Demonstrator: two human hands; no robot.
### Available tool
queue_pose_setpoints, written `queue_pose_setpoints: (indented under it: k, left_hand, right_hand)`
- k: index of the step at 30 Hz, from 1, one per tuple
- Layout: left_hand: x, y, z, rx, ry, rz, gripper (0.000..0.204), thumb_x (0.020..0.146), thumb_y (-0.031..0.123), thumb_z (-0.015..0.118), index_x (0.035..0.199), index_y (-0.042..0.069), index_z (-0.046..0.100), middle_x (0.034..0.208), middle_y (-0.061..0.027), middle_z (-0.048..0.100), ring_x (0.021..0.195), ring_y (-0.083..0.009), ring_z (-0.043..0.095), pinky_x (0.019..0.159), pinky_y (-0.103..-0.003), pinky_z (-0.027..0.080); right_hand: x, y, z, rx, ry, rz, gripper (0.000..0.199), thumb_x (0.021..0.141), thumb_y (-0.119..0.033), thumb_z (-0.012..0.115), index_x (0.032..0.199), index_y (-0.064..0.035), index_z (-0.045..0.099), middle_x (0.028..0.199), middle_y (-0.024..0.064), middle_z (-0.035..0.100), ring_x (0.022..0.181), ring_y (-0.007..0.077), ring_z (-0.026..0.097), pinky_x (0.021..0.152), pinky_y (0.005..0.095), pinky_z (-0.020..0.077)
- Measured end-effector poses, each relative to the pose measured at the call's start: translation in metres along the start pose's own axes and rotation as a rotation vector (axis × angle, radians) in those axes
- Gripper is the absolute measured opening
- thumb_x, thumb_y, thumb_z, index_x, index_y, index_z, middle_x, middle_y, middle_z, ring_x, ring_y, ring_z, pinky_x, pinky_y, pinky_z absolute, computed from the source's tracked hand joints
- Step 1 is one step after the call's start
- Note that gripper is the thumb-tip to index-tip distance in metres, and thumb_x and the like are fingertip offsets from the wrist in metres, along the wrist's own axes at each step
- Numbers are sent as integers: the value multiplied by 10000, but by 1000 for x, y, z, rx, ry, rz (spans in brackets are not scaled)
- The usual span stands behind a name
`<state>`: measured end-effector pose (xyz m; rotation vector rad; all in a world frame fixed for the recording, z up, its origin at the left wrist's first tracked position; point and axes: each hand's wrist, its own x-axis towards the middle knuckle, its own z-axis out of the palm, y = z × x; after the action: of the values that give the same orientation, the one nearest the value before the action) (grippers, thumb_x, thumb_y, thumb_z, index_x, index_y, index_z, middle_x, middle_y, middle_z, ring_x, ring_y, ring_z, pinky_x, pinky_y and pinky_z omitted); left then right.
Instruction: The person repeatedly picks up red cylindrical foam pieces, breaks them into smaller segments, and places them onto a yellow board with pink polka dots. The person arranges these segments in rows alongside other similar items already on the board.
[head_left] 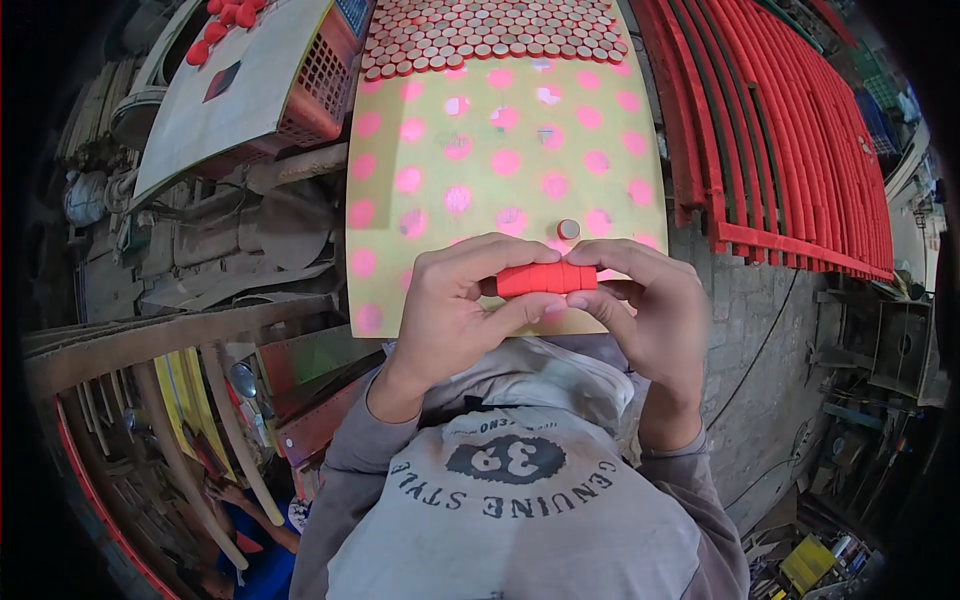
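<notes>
Left hand point(447, 297) and right hand point(660, 303) grip red disc stack point(541, 280) by its ends; long axis left-to-right; loose disc point(568, 229) just beyond, nearer right hand

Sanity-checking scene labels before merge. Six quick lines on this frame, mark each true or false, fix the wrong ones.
1. The left hand and right hand both hold the red stack. True.
2. The red stack is held upright. False: it lies sideways between the hands.
3. Packed discs cover the far end of the table. True.
4. A lone disc sits on the table just beyond the hands. True.
5. The lone disc touches the packed discs. False: a stretch of table separates them.
6. The table is plain white. False: it is pale yellow with pink dots.
</notes>
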<state>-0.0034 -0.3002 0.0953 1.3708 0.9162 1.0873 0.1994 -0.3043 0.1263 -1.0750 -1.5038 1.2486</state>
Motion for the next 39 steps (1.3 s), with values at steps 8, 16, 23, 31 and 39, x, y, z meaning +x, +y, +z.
queue_pose_setpoints:
  k: [8,16,23,31,39]
  left_hand:
    - [2,11,-2,-115,-79,-38,312,827,-98,709,1135,-92,655,1079,-146,657,876,-162,666,731,-258,565]
    - [0,20,5,-228,-95,-98,427,831,-111,693,1249,-81,609,1210,-150,596,1023,-185,644,829,-278,566]
    - [-2,21,-1,-259,-56,-154,323,827,-97,715,1141,-79,642,1119,-144,660,1019,-190,656,861,-303,577]
    - [-5,12,-3,-257,-73,-79,294,824,-95,720,1112,-88,664,1090,-149,671,983,-190,676,828,-285,585]
    - [1,11,-6,200,-72,287,330,758,-56,777,1080,-67,702,1052,-178,703,927,-195,694,760,-283,559]
  right_hand:
    - [-4,-6,-2,-10,18,-2,299,818,55,724,1114,36,688,1047,130,701,993,184,682,824,281,604]
    - [-3,-5,0,-190,50,-134,273,771,24,778,1040,20,732,1031,157,722,952,201,709,768,285,620]
    - [-1,-14,-1,-274,40,-151,302,734,-33,829,1023,-5,748,955,124,739,839,164,720,673,255,609]
    - [-2,-9,-6,-33,-45,55,281,766,-1,804,1036,28,734,933,126,733,774,123,697,594,203,546]
    - [-5,-4,-3,-93,22,-61,268,784,21,790,1040,61,719,945,144,726,765,115,695,604,201,554]
